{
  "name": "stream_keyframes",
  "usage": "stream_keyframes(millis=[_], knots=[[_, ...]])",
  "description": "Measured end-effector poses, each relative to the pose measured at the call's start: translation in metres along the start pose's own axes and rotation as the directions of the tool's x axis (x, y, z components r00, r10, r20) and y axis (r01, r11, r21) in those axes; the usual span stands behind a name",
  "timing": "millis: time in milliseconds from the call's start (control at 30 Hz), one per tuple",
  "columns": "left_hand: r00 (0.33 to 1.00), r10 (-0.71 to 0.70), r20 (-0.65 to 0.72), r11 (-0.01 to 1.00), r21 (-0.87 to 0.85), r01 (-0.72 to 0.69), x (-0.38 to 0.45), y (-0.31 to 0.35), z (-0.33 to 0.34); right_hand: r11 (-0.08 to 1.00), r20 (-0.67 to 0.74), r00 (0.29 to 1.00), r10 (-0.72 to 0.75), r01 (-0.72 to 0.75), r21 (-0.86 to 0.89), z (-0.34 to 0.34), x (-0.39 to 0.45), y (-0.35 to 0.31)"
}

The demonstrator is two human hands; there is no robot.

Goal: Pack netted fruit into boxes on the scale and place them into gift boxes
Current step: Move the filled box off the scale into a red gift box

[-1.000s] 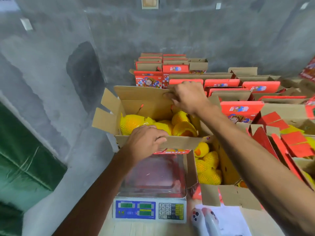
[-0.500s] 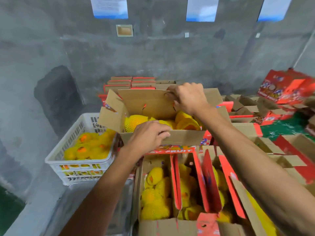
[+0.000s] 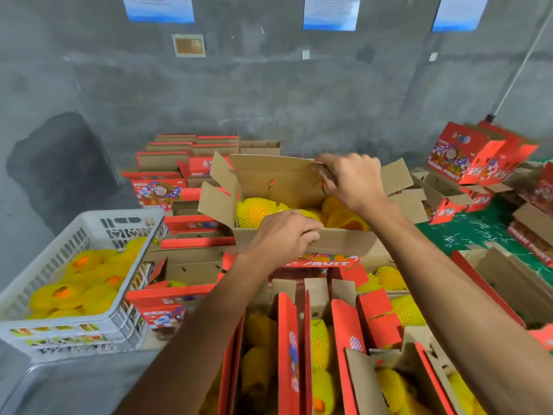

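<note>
Red gift boxes fill the lower frame, flaps open, holding yellow netted fruit; more sit stacked behind. A white crate at lower left holds more netted fruit. The cardboard box at centre carries netted fruit; the left hand grasps its near wall, the right hand grasps its far flap

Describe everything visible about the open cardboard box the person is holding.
The open box is plain brown corrugated cardboard inside and printed red outside, with "FRUIT" legible on its near face. All flaps stand open. It holds fruit in yellow foam netting. The left hand grips the near wall's rim; the right hand grips the far flap's top edge. It is carried roughly level above the filled gift boxes.
</note>
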State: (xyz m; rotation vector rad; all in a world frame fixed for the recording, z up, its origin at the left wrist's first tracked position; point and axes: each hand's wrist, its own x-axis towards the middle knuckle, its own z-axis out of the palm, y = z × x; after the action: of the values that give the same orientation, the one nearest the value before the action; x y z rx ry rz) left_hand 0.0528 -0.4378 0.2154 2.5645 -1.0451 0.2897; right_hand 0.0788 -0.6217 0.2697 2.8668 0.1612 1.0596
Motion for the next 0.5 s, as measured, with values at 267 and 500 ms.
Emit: stream_keyframes(millis=[267, 500], knots=[[0.998, -0.035, 0.044, 0.999, 0.013, 0.035, 0.027, 0.007, 0.056, 0.998, 0.055, 0.998, 0.041, -0.044, 0.049, 0.045, -0.019, 0.037], [0.998, -0.019, 0.057, 1.0, -0.015, 0.02, 0.015, -0.01, 0.081, 0.994, 0.129, 0.991, 0.044, -0.056, 0.098, 0.078, -0.028, 0.032]])
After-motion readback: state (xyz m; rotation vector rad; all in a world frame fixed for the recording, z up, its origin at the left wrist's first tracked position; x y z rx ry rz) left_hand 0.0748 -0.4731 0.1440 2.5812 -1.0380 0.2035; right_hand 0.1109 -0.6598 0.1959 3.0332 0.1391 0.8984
